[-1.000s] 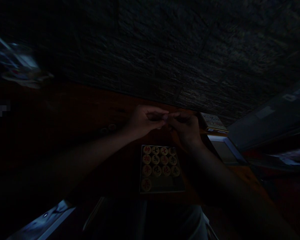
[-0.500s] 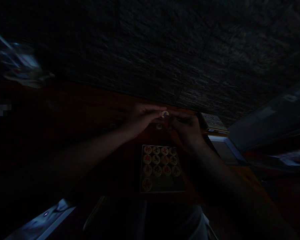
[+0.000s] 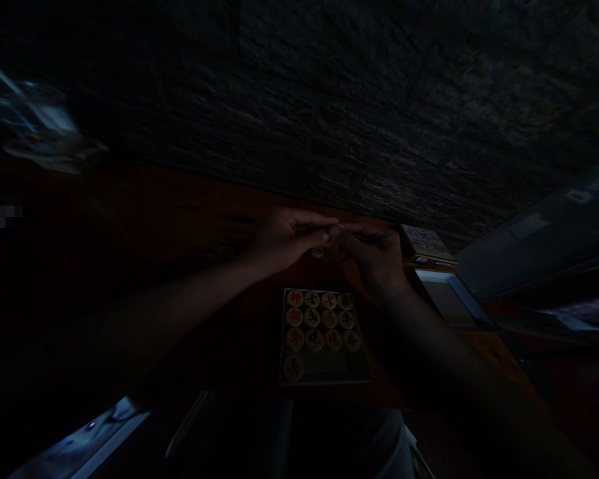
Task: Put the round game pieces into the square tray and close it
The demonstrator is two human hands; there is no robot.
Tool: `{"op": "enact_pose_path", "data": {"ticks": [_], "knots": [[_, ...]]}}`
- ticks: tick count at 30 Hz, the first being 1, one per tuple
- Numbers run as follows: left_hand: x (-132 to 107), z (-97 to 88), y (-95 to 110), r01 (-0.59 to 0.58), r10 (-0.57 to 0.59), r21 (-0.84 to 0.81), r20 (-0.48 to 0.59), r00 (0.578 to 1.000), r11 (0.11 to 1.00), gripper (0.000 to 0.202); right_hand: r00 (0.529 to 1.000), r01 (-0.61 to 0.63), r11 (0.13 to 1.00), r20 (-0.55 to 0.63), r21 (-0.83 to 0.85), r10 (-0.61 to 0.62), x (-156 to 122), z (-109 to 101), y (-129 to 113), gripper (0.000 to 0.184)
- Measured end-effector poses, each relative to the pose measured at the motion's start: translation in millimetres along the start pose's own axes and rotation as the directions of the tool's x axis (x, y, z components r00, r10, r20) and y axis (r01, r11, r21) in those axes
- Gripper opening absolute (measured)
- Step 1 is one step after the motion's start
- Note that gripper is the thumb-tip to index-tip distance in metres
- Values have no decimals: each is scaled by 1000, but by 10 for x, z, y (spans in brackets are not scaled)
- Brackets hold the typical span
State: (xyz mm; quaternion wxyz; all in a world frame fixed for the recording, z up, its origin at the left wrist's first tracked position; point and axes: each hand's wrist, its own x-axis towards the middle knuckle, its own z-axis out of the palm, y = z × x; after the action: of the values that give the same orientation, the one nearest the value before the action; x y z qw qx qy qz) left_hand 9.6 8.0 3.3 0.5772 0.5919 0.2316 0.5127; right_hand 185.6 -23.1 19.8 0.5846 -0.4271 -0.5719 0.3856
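Note:
Over the table, my left hand [image 3: 289, 238] and my right hand [image 3: 375, 256] meet at the fingertips around one xiangqi piece [image 3: 339, 227]. The right thumb covers most of its face, so only a pale edge shows. Just below the fingers, another round piece [image 3: 318, 253] lies on the tabletop. Nearer to me sits a square box [image 3: 329, 363] holding rows of round pieces with red and black characters. Its three far rows are filled. In the near row a single red-marked piece [image 3: 293, 367] sits at the left, beside bare box bottom.
Dim pale pieces [image 3: 224, 251] lie left of my left forearm on the reddish table [image 3: 180, 199]. At the right stand a printed box [image 3: 426, 245] and a shallow pale box part [image 3: 446, 298]. A stone wall [image 3: 299, 100] rises behind. A blurred clear container [image 3: 54, 123] is far left.
The piece's black character was visible between my hands; now my right thumb lies over it. Both hands have stayed in nearly the same place, and the box is unchanged.

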Motion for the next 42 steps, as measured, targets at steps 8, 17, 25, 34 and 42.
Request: {"op": "enact_pose_path", "data": {"ticks": [8,17,25,34,42], "knots": [[6,17,9,36,-40,-52,-88,995,998,33,999,-25,999,37,-34,26,-12,-9,-37,23],[14,22,18,88,-98,-185,-49,994,979,26,997,69,995,27,-75,-67,-6,-29,32,23],[29,-12,-14,103,-109,-178,-29,994,979,20,999,36,998,6,-50,-35,-11,2,-3,26],[21,2,26,119,-128,-208,-31,991,971,21,998,54,997,36,-51,-52,-10,-34,24,28],[23,5,27,133,-140,-205,-18,990,970,23,998,57,996,7,-62,-56,-1,-12,-5,31]]}}
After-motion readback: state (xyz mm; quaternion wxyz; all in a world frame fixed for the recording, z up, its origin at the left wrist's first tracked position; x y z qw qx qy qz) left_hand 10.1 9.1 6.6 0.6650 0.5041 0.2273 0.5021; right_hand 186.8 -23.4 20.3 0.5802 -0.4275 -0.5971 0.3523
